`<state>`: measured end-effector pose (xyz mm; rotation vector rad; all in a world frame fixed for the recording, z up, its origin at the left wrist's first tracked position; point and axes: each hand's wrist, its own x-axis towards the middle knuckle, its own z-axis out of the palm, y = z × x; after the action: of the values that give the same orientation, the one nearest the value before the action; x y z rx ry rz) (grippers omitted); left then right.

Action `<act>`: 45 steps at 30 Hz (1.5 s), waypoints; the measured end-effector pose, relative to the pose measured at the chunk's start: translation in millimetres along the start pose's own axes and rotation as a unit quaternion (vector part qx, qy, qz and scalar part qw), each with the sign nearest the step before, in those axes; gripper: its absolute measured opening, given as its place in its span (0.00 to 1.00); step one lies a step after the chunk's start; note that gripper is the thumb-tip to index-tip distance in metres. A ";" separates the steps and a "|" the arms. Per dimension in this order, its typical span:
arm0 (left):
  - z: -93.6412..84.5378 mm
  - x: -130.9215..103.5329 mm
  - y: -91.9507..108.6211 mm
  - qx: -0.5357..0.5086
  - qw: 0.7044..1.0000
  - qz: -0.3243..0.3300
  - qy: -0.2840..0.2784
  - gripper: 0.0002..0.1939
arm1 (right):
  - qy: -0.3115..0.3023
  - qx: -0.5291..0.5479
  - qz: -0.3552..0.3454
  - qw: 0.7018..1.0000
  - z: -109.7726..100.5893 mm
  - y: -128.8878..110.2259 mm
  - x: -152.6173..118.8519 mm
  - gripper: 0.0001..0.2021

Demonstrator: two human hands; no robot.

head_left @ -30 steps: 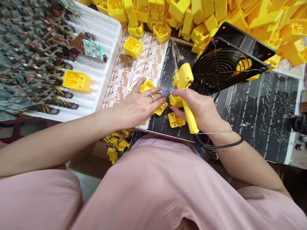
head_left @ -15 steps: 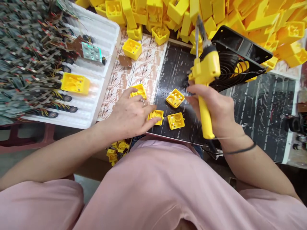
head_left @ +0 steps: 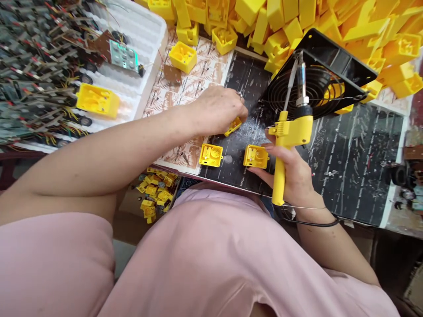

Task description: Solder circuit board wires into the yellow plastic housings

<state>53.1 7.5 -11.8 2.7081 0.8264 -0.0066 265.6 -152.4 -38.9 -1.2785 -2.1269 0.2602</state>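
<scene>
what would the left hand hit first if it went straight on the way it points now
The left hand would probably meet the black fan first, though the yellow tool overlaps the fan in this view and depth is unclear.

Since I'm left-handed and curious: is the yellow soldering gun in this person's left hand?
No, the right hand grips the soldering gun, while the left hand is at a small yellow housing.

Lt pink top, short slvs; silver-col. ring on L hand.
</scene>
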 end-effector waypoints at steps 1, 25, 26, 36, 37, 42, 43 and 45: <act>-2.7 -0.5 -4.5 -0.013 0.999 0.031 -0.023 0.19 | 0.002 -0.012 0.001 1.000 -0.3 1.3 -0.8 0.22; -14.5 -96.6 -63.3 0.099 0.992 -0.072 -0.005 0.26 | -0.013 0.042 -0.014 0.999 12.2 -7.1 4.6 0.26; -14.8 -91.5 -61.9 0.111 0.990 -0.091 0.007 0.25 | -0.007 0.041 -0.015 0.999 10.3 -7.5 5.6 0.25; -5.1 19.3 -4.8 -0.063 0.998 0.027 -0.009 0.30 | 0.140 0.022 0.008 0.990 -10.7 -15.5 9.8 0.25; -4.9 17.6 1.0 -0.068 0.995 0.055 -0.039 0.28 | 0.141 0.021 0.007 0.990 -11.9 -14.1 8.2 0.26; 1.0 -42.4 2.2 -0.077 0.992 0.095 0.010 0.25 | 0.096 -0.028 0.007 0.995 -10.7 0.7 3.9 0.28; 8.4 -58.0 1.2 -0.071 0.993 0.079 0.056 0.28 | 0.082 -0.036 0.003 0.996 -9.7 4.3 5.6 0.28; 30.9 -83.7 3.9 -0.054 0.990 0.059 0.114 0.36 | 0.044 -0.056 -0.023 0.997 -7.4 10.6 12.7 0.25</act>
<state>-12.0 -50.3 -32.3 2.6830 0.7016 0.3687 273.6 -137.4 -32.8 -1.2778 -2.1180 0.0630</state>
